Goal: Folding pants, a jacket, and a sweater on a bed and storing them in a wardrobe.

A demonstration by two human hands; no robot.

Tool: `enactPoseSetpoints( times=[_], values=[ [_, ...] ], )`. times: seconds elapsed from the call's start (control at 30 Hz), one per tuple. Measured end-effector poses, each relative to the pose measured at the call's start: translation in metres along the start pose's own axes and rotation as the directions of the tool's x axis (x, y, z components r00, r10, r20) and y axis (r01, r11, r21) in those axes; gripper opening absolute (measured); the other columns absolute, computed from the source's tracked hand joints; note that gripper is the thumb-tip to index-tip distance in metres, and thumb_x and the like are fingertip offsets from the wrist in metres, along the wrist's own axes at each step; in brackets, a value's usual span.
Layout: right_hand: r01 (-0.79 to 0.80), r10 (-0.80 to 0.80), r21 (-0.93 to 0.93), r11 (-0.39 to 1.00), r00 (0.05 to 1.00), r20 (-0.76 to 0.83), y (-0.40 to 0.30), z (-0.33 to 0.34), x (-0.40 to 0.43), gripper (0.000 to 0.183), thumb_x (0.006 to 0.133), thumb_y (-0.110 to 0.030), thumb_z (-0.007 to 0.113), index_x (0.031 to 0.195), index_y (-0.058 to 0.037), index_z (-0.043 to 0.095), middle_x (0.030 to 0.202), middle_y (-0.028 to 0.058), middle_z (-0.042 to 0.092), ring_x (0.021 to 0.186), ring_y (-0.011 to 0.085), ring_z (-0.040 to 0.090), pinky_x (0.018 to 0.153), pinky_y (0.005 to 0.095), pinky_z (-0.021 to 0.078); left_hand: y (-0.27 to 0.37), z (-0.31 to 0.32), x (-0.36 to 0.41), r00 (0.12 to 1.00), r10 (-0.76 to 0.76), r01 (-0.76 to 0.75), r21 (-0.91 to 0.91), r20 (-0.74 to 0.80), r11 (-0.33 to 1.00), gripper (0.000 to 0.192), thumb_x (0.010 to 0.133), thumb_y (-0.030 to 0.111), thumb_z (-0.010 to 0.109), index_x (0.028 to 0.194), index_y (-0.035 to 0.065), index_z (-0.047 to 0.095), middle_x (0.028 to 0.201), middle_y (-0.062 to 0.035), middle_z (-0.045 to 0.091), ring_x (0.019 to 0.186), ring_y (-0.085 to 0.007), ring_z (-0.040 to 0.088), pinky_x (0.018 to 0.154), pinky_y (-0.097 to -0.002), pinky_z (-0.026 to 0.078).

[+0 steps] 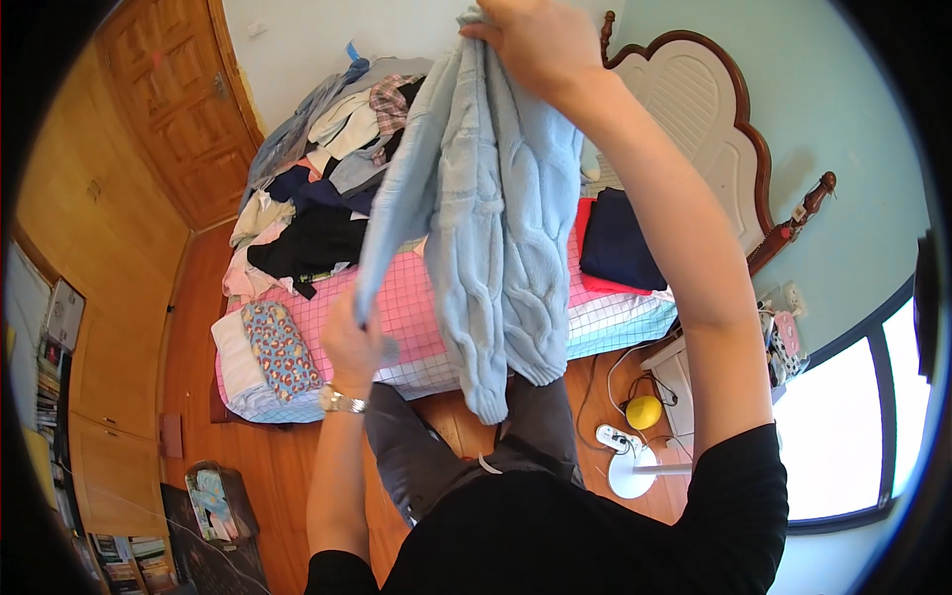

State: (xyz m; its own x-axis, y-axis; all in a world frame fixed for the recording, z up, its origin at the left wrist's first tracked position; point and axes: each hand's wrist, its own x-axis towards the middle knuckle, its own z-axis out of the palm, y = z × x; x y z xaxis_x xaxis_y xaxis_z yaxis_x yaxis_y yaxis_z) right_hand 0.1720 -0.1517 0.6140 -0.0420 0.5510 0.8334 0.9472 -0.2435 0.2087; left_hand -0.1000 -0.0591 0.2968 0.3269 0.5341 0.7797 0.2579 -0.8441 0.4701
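A light blue cable-knit sweater point(476, 216) hangs in front of me, its ribbed cuffs dangling over my legs. My right hand point(532, 44), raised at the top of the view, grips its upper end. Lower and to the left, my left hand point(351, 338) with a metal watch on the wrist holds a stretched-out edge of the same knit. Behind the sweater is a bed point(401, 297) with a pink and white checked cover. Parts of the fingers of both hands are hidden.
Piled clothes point(327, 171) cover the bed's left side; folded dark blue and red garments point(621, 242) lie at its right. A leopard-patterned folded cloth point(279, 349) sits near the front left corner. Cables, a power strip point(617, 439) and a white round base point(632, 472) are on the floor.
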Motion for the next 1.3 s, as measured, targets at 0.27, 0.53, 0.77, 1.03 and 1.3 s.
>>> enactPoseSetpoints(
  times=[0.27, 0.53, 0.77, 1.03, 1.3],
  values=[
    [0.119, -0.112, 0.038, 0.992, 0.981, -0.157, -0.027, -0.032, -0.009, 0.034, 0.085, -0.029, 0.074, 0.075, -0.0053, 0.052, 0.074, 0.0195, 0.060, 0.073, 0.0394, 0.062, 0.062, 0.0464, 0.0473, 0.014, 0.032, -0.049, 0.957, 0.195, -0.186, -0.060, 0.215, 0.981, 0.020, 0.074, -0.002, 0.067, 0.094, 0.0027, 0.069, 0.104, -0.0167, 0.062, 0.090, -0.0362, 0.059, 0.072, -0.0422, 0.050],
    [0.069, -0.053, 0.096, 0.993, 0.985, -0.162, -0.043, -0.064, -0.023, 0.038, 0.081, -0.028, 0.079, 0.073, -0.0047, 0.050, 0.066, 0.0195, 0.055, 0.064, 0.0406, 0.058, 0.055, 0.0450, 0.0445, 0.050, 0.064, -0.059, 0.962, 0.059, -0.061, 0.000, 0.268, 0.998, 0.055, 0.069, 0.039, 0.083, 0.095, -0.0065, 0.068, 0.097, -0.0229, 0.060, 0.086, -0.0392, 0.059, 0.072, -0.0452, 0.050],
    [0.107, -0.094, 0.165, 0.980, 0.992, -0.086, -0.056, -0.080, -0.026, 0.036, 0.081, -0.026, 0.080, 0.075, -0.0040, 0.052, 0.067, 0.0207, 0.057, 0.066, 0.0409, 0.059, 0.055, 0.0445, 0.0447, 0.043, 0.094, -0.056, 0.901, -0.018, 0.023, -0.006, 0.434, 1.000, 0.025, 0.077, 0.015, 0.070, 0.093, -0.0047, 0.068, 0.105, -0.0252, 0.060, 0.088, -0.0428, 0.061, 0.075, -0.0503, 0.052],
    [-0.142, 0.119, 0.371, 0.918, 0.989, 0.085, 0.077, -0.087, -0.064, 0.023, 0.090, -0.021, 0.077, 0.096, -0.0012, 0.066, 0.077, -0.0018, 0.058, 0.072, 0.0046, 0.051, 0.063, 0.0221, 0.0431, -0.080, 0.022, -0.021, 0.785, -0.275, 0.586, -0.522, 0.555, 0.620, 0.020, 0.083, -0.003, 0.057, 0.100, -0.0013, 0.068, 0.091, -0.0112, 0.061, 0.081, -0.0233, 0.059, 0.072, -0.0322, 0.048],
    [-0.249, 0.182, 0.574, 0.780, 0.968, 0.173, 0.058, -0.134, -0.072, 0.017, 0.091, -0.017, 0.076, 0.091, -0.0028, 0.066, 0.083, -0.0019, 0.063, 0.077, 0.0054, 0.056, 0.070, 0.0209, 0.0463, -0.075, -0.038, -0.045, 0.747, 0.132, 0.065, -0.268, 0.651, 0.961, 0.021, 0.078, 0.014, 0.078, 0.094, 0.0013, 0.072, 0.099, -0.0156, 0.066, 0.089, -0.0306, 0.065, 0.078, -0.0375, 0.051]
  ],
)
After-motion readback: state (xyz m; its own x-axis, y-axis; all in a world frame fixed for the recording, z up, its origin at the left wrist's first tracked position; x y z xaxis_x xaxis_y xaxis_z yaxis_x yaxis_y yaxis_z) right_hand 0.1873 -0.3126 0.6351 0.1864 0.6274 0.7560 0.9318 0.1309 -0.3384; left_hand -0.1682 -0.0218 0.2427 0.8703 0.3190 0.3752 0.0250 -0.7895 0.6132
